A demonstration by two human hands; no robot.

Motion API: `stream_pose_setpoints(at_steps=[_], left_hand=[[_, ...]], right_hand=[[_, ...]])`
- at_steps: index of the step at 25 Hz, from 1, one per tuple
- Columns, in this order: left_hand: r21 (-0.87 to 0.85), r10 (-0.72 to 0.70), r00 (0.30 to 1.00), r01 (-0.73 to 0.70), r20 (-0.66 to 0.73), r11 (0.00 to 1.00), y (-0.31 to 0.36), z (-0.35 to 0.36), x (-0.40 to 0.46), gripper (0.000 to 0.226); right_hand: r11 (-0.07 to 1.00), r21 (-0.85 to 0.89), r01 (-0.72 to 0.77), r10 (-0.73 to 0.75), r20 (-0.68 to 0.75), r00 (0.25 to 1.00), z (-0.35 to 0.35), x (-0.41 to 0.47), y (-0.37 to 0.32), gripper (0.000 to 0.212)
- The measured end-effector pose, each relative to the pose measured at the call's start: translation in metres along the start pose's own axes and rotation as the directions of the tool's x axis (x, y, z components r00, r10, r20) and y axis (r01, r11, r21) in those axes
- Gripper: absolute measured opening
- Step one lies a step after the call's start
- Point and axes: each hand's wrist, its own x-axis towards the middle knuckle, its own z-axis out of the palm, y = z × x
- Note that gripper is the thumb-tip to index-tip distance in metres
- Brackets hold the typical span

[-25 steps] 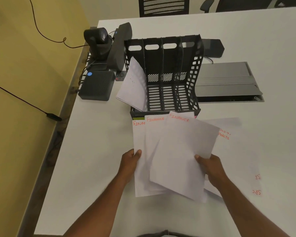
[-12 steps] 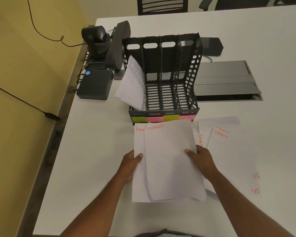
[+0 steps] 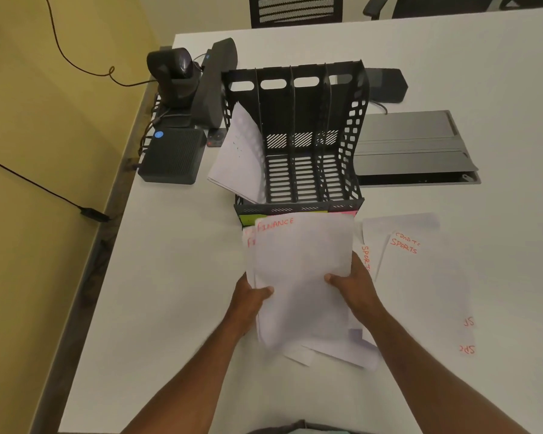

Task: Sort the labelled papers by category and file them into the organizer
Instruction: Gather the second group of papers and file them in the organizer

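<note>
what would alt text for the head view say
Both hands, left hand and right hand, grip a stack of FINANCE papers in front of a black organizer on a white table. SPORTS papers lie to the right.

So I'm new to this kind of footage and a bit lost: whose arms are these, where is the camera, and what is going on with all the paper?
The camera sits on a person's head, looking down at their own bare arms. Both hands grip one stack of white sheets headed FINANCE in red: the left hand on its left edge, the right hand on its right edge. Beyond it on the white table stands a black plastic slotted organizer; its leftmost slot already holds leaning white papers, the other slots look empty. To the right lie loose white sheets marked SPORTS in red. Dark electronic devices sit at the far left.
</note>
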Motion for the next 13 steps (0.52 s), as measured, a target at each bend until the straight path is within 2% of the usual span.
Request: stream_pose_setpoints(at_steps=[3, 6, 8, 11, 13], left_hand=[[0.005, 0.180, 0.976, -0.180, -0.120, 0.984, 0.026, 0.007, -0.007, 0.041], [0.044, 0.292, 0.941, -0.288, -0.172, 0.957, 0.039, 0.011, -0.007, 0.046], [0.083, 0.317, 0.937, -0.308, -0.144, 0.948, 0.036, 0.011, -0.005, 0.049], [0.146, 0.266, 0.957, -0.249, -0.115, 0.957, 0.019, 0.013, -0.001, 0.045], [0.135, 0.273, 0.946, -0.252, -0.173, 0.958, 0.014, 0.014, 0.004, 0.037]], right_hand=[[0.981, 0.185, 0.065, -0.060, -0.032, 0.998, -0.003, -0.010, -0.032, 0.040], [0.933, 0.241, 0.269, -0.275, -0.006, 0.961, -0.007, -0.023, -0.057, 0.033], [0.947, 0.209, 0.244, -0.247, -0.013, 0.969, 0.000, -0.024, -0.057, 0.033], [0.993, -0.033, 0.115, -0.117, -0.045, 0.992, 0.014, -0.014, -0.037, 0.034], [0.978, -0.146, 0.150, -0.153, -0.013, 0.988, 0.015, -0.008, -0.024, 0.038]])
